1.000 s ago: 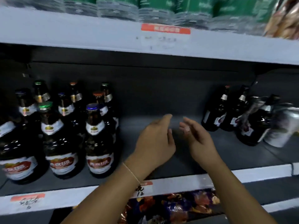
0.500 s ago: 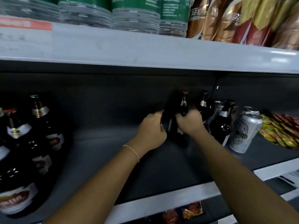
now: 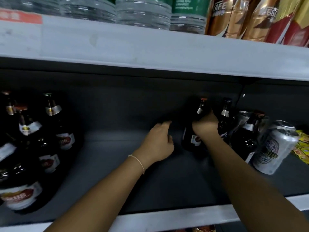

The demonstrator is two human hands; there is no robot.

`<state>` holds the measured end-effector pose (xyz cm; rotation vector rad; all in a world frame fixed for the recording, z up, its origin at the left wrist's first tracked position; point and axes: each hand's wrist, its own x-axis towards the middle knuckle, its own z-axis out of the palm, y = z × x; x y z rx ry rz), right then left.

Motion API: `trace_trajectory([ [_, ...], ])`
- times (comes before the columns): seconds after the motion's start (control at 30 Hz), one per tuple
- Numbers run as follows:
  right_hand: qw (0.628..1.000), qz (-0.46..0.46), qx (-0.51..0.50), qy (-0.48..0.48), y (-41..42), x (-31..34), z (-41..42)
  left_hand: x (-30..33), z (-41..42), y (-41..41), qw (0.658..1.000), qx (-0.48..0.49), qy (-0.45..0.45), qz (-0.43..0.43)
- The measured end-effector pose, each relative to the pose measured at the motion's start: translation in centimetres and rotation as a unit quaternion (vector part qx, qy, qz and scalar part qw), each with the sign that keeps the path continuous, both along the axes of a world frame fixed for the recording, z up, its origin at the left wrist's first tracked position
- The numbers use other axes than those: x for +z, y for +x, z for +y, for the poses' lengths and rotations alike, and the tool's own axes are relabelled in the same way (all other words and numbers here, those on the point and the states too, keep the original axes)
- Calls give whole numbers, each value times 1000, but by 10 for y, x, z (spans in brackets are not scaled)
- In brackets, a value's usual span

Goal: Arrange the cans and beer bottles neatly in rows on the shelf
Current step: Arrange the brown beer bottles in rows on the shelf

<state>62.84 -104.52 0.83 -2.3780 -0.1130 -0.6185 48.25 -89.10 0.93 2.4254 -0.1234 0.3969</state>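
My right hand point(image 3: 205, 127) grips a dark beer bottle point(image 3: 192, 141) by its shoulder, standing upright on the dark shelf point(image 3: 167, 181) right of centre. My left hand point(image 3: 158, 143) hovers just left of that bottle, fingers loosely curled, holding nothing. Two more dark bottles point(image 3: 224, 121) point(image 3: 247, 138) stand to the right, and a silver beer can point(image 3: 275, 146) leans at the far right, with another can point(image 3: 242, 116) behind. A group of several beer bottles point(image 3: 30, 148) with white and red labels stands at the left.
The upper shelf's pale edge point(image 3: 150, 52) hangs low over the bottles, carrying water bottles point(image 3: 142, 14) and coffee packets point(image 3: 242, 19). Yellow snack packets point(image 3: 302, 148) lie at the far right. Bare shelf floor stretches between the left bottle group and my hands.
My hands reached right from the shelf middle to the right-hand bottles. Both hands were on the bottle half a second ago; now the left hand has come off it.
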Motion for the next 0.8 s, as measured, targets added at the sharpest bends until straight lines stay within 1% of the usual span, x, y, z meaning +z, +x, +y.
trace_trajectory([
  [0.07, 999, -11, -1, -36, 0, 2, 2, -2, 2, -2, 1000, 2, 1, 2],
  [0.13, 999, -29, 1, -36, -3, 6, 7, -5, 6, -3, 1000, 6, -1, 7],
  [0.27, 997, -50, 45, 50, -26, 9, 22, -10, 21, -12, 1000, 14, -10, 11],
  [0.4, 988, -37, 82, 121, -53, 8, 47, -18, 49, -30, 998, 15, -36, 41],
  [0.63, 954, 22, 168, 246, -115, 15, 119, -35, 98, -58, 980, 13, -175, 96],
  [0.7, 948, 21, 184, 258, -130, 16, 138, -42, 109, -66, 967, 15, -234, 96],
  [0.73, 948, 19, 189, 256, -137, 16, 148, -45, 114, -71, 964, 27, -249, 90],
  [0.8, 945, 27, 198, 258, -147, 14, 167, -51, 123, -80, 964, 63, -250, 66],
])
